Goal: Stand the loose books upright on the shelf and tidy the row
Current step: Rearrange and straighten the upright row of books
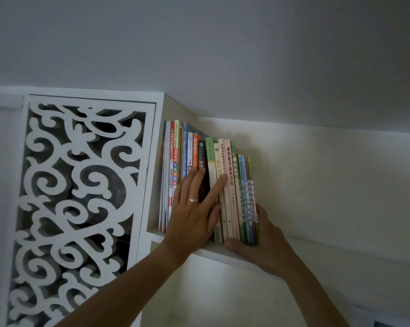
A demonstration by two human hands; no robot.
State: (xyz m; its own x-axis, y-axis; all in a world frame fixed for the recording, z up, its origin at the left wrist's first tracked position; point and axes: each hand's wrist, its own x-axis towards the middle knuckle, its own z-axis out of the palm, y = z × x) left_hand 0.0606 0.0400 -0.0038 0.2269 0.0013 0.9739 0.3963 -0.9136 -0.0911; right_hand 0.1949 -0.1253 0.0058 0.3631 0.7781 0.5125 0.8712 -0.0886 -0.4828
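Head view: the row of books (213, 185) stood on the white shelf (222, 253), packed against the shelf's left wall beside a carved lattice panel (76, 185). Their long axes ran roughly vertical with spines facing outward, though the right-hand books leaned slightly. The left hand (194, 208) lay flat on the spines, its fingers (217, 187) straight and pressing, grasping nothing. The right hand (258, 241) cupped the row's right end, thumb under the lower spine corners near the shelf edge and the other fingers probably wrapped behind the last green book (252, 199), though those were hidden. The books looked like thin paperbacks: light, somewhat floppy singly, glossy enough to slip, but stiff as a squeezed block. I judged the best hold to be flat pressure on the end cover low down, steadying the spines with the other palm.
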